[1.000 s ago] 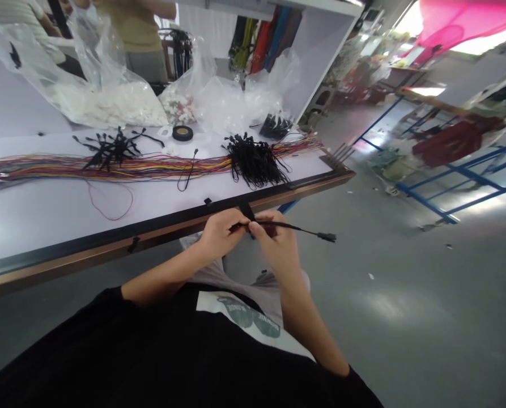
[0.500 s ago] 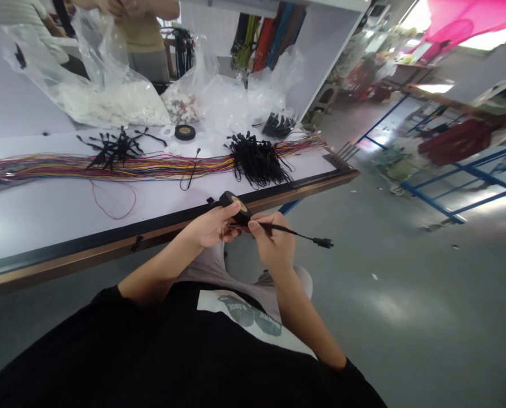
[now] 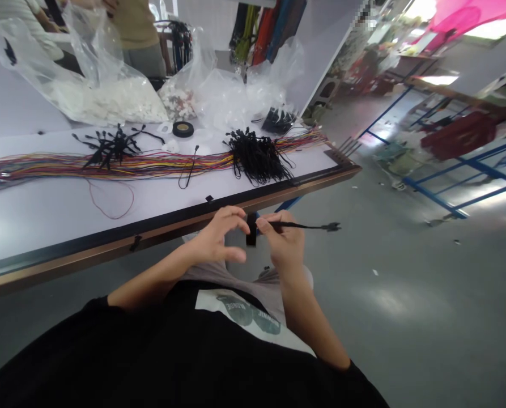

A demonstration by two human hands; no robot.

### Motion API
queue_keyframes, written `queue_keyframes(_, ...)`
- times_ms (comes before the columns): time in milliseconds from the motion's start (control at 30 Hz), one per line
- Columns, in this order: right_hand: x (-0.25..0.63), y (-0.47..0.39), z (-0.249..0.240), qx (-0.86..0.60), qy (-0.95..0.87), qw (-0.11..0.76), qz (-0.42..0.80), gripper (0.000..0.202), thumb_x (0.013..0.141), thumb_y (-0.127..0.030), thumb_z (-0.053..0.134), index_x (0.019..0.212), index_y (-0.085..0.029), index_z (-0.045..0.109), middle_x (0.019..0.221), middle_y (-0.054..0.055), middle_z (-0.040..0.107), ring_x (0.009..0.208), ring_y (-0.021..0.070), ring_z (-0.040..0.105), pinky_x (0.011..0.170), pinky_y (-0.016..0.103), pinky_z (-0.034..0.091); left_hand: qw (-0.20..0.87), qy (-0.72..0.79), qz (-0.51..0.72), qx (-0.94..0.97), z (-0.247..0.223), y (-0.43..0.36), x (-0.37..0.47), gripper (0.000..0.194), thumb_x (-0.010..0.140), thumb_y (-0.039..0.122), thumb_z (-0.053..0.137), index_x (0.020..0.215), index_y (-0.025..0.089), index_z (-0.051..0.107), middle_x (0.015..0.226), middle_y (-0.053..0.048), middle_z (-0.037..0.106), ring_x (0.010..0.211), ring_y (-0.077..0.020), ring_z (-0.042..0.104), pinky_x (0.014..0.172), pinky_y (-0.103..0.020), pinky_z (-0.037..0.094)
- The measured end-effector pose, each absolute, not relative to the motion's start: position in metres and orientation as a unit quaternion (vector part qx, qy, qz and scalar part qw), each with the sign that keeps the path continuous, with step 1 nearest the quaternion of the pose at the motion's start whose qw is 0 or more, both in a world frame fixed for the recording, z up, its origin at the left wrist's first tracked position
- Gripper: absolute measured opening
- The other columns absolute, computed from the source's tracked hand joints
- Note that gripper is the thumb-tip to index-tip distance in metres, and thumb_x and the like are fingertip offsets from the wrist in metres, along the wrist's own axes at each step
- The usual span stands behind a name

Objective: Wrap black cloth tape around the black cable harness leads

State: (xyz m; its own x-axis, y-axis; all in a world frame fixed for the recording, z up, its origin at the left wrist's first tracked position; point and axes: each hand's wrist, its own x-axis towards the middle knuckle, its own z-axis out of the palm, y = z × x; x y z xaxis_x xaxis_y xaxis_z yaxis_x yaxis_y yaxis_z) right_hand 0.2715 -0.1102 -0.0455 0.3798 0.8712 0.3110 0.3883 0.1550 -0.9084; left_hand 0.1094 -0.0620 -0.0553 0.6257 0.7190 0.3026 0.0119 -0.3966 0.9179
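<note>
Blk cable (image 3: 306, 226) w/ connector (image 3: 332, 227) at R end is pinched in R hand (image 3: 285, 243), ctr of frame, just below surface (image 3: 57, 209) edge. L hand (image 3: 212, 241) is spread, fingers & thumb well apart; contact w/ blk tape roll (image 3: 251, 232), seen edge-on betw. hands, can't be told. Blk cable bundle (image 3: 259, 157) is laid over coloured wires (image 3: 159, 164), upper ctr; 2nd tape roll (image 3: 182, 130) is set to its L, nr clear bags (image 3: 222, 99).

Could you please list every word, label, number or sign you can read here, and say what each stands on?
"BLONDIE": on the print of the black shirt, slightly blurred.
"WNIE": end of a second word on that print; its start is unclear.
Black tape roll beside the left hand: no readable text.
Tape roll on the table, with pale core: no lettering can be made out.
</note>
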Motion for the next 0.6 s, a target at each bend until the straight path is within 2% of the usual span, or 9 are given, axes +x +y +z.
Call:
queue_keyframes(67,0.271,-0.111,-0.046,-0.586,-0.527,0.574,0.222,0.018,0.069,-0.029,0.066,0.058,-0.021,0.054,0.065,-0.003,0.062,0.063,0.0128,0.056,0.061,0.028,0.041,0.487,0.331,0.372,0.718,-0.056,-0.059,0.117,0.041,0.06,0.043,0.073,0.087,0.017,0.056,0.095,-0.007,0.057,0.087,-0.0202,0.055,0.078,-0.036,0.047)
queue_keyframes(133,0.271,-0.112,-0.048,-0.563,-0.526,0.595,0.229,0.016,0.071,-0.027,0.065,0.06,-0.021,0.055,0.067,-0.003,0.062,0.063,0.0126,0.056,0.062,0.028,0.042,0.502,0.381,0.371,0.681,-0.056,-0.057,0.125,0.039,0.063,0.031,0.071,0.093,0.017,0.052,0.085,-0.003,0.059,0.075,-0.0162,0.057,0.07,-0.032,0.048)
queue_keyframes(233,0.27,-0.113,-0.05,-0.561,-0.517,0.613,0.204,0.016,0.071,-0.027,0.065,0.061,-0.021,0.055,0.067,-0.003,0.063,0.064,0.0126,0.056,0.063,0.029,0.042,0.535,0.364,0.353,0.676,-0.053,-0.059,0.133,0.03,0.063,0.02,0.068,0.088,0.016,0.052,0.08,0.0,0.061,0.075,-0.0157,0.059,0.071,-0.03,0.048)
queue_keyframes(367,0.269,-0.115,-0.049,-0.594,-0.497,0.609,0.172,0.017,0.072,-0.031,0.065,0.062,-0.021,0.055,0.065,-0.003,0.061,0.063,0.0128,0.055,0.063,0.029,0.041,0.524,0.394,0.351,0.668,-0.05,-0.065,0.134,0.029,0.064,0.02,0.067,0.084,0.017,0.047,0.079,0.0,0.062,0.074,-0.015,0.061,0.068,-0.028,0.048)
queue_keyframes(500,0.265,-0.116,-0.046,-0.631,-0.468,0.597,0.164,0.021,0.074,-0.035,0.062,0.062,-0.02,0.054,0.062,-0.004,0.058,0.059,0.0124,0.053,0.061,0.029,0.041,0.424,0.464,0.365,0.686,-0.049,-0.069,0.131,0.035,0.065,0.025,0.067,0.091,0.02,0.044,0.07,0.005,0.057,0.061,-0.0103,0.055,0.058,-0.022,0.042)
queue_keyframes(600,0.261,-0.116,-0.043,-0.645,-0.459,0.592,0.148,0.023,0.074,-0.035,0.061,0.06,-0.02,0.051,0.062,-0.004,0.057,0.06,0.0119,0.053,0.062,0.029,0.042,0.386,0.421,0.359,0.738,-0.05,-0.07,0.131,0.023,0.069,0.026,0.063,0.086,0.021,0.048,0.066,0.007,0.054,0.056,-0.0073,0.048,0.055,-0.02,0.037)
